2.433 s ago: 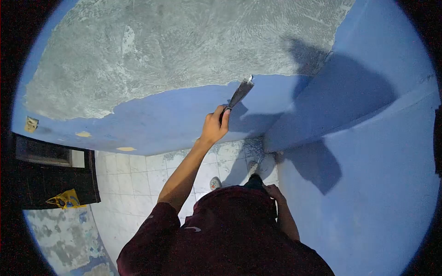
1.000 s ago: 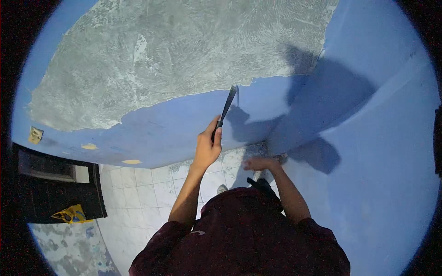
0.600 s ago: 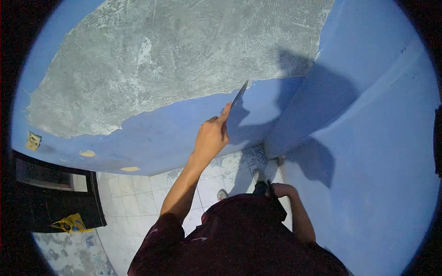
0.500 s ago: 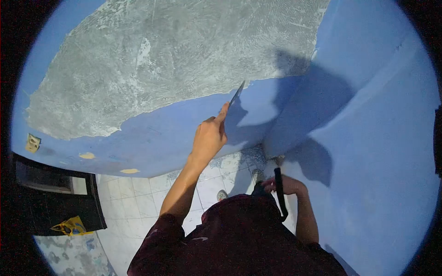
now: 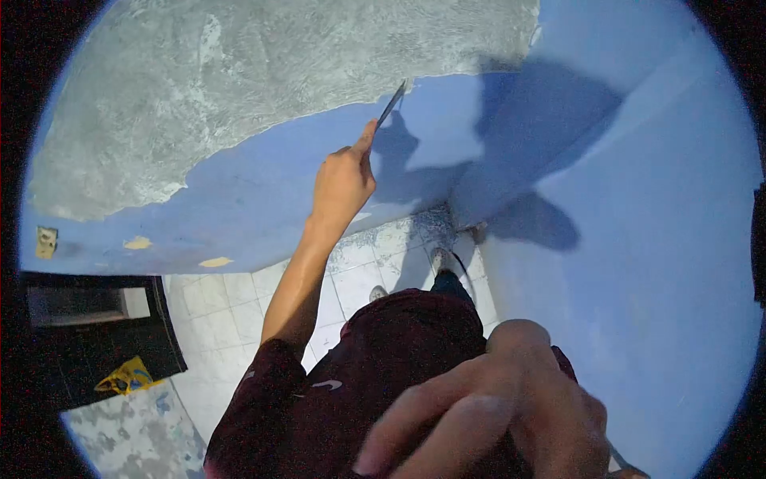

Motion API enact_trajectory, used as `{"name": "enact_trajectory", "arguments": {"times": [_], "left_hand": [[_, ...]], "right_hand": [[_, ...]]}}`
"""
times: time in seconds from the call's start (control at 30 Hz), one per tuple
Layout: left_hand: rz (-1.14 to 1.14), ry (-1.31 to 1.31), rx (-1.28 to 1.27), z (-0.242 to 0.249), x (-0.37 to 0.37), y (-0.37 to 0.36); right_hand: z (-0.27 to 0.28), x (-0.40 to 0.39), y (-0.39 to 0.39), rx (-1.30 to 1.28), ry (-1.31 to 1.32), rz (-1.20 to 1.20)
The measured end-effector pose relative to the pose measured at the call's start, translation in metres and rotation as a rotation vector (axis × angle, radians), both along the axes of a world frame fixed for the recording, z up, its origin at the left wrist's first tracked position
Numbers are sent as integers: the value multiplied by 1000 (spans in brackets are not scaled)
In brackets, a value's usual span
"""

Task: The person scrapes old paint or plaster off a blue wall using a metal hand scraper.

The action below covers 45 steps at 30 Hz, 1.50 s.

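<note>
Clearly, a blue wall (image 5: 287, 164), a ragged grey patch (image 5: 279, 60) and one scraper (image 5: 391, 104) at their border.
Close to the camera, the blurred right hand (image 5: 519, 407) hangs before the dark shirt (image 5: 399, 339); whether its fingers grip anything, I cannot tell. Farther off, the left hand (image 5: 343, 188) has its fingers clamped on the scraper, hiding the handle. The index finger points along the blade, probably for steadier pressure; the blade juts past that fingertip to the patch's lower edge.
</note>
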State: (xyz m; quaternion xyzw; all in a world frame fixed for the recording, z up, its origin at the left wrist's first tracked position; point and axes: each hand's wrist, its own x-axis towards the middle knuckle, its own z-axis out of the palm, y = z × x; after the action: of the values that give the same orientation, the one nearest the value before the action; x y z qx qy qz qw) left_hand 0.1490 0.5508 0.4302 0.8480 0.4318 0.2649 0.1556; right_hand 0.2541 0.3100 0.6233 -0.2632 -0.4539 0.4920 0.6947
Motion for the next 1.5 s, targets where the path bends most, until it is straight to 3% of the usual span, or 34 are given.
{"name": "enact_trajectory", "arguments": {"times": [0.3,0.33,0.4,0.43,0.63,0.8,0.9,1.13,1.2,1.3,1.37,1.4,1.47,1.5], "left_hand": [[11,-28,-3,-7,0,-4],[20,-33,6,-7,-1,-4],[40,28,7,-8,0,-4],[44,23,10,-9,1,-2],[13,4,-4,-7,9,2],[-32,59,57,-8,17,4],[-1,89,-42,10,8,-1],[25,208,-17,9,12,5],[16,173,-65,15,7,1],[23,138,-12,12,3,1],[28,163,15,8,12,3],[10,185,36,8,14,3],[23,177,17,11,11,-3],[4,158,5,16,11,-3]], "right_hand": [[-8,21,11,105,20,465],[-8,45,-13,96,3,443],[0,28,9,78,-34,397],[-2,59,-35,64,-50,369],[11,31,21,-49,-93,179],[19,9,12,-151,-132,30],[22,-4,38,-233,-174,-69],[34,-23,-6,-328,-260,-194],[40,-37,38,-359,-281,-242],[43,-33,-40,-400,-314,-303],[47,-37,-25,-411,-337,-320],[51,-30,-15,-402,-336,-294],[58,-1,12,-112,-849,211],[46,7,7,-103,-850,216]]}}
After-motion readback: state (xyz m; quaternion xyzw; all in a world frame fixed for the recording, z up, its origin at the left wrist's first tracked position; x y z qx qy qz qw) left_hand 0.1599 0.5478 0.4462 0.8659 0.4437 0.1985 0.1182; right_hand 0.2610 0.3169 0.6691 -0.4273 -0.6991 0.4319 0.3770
